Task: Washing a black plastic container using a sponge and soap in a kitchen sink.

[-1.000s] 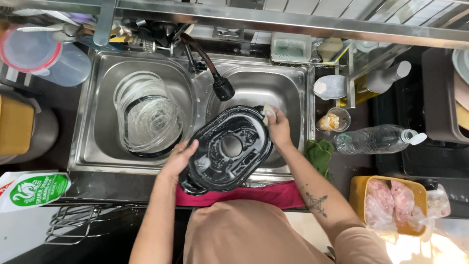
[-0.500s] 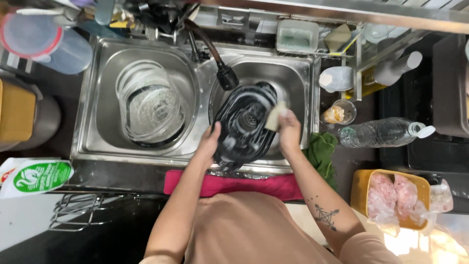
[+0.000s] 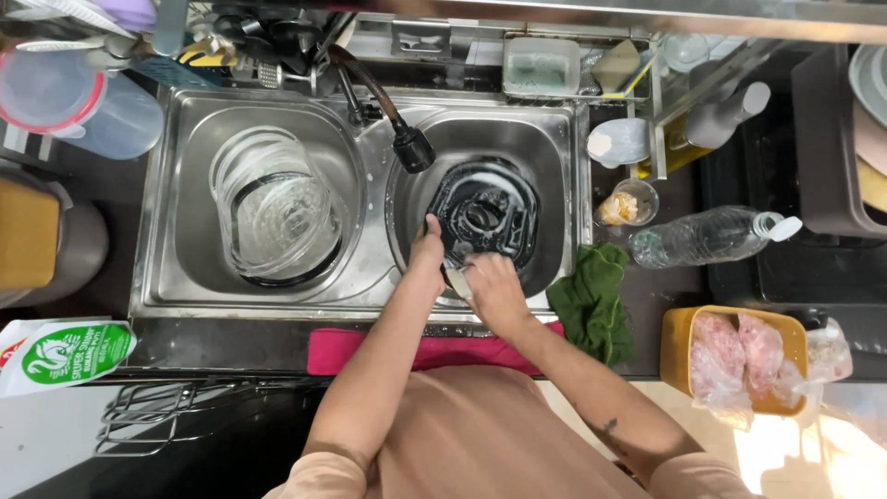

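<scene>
Black lid [image 3: 485, 214] in right sink basin [image 3: 554, 139], left hand [image 3: 427, 248] gripping its edge, right hand [image 3: 494, 288] on it

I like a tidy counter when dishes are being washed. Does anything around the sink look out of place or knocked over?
Yes. A clear plastic bottle lies on its side on the dark counter right of the sink, cap flipped open. Beside it a green cloth sits crumpled at the sink's edge. Both hands, left and right, are on the black lid in the right basin.

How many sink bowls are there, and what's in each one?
2. The left sink bowl holds a clear glass dish. In the right sink bowl, the left hand and right hand hold a black lid.
</scene>
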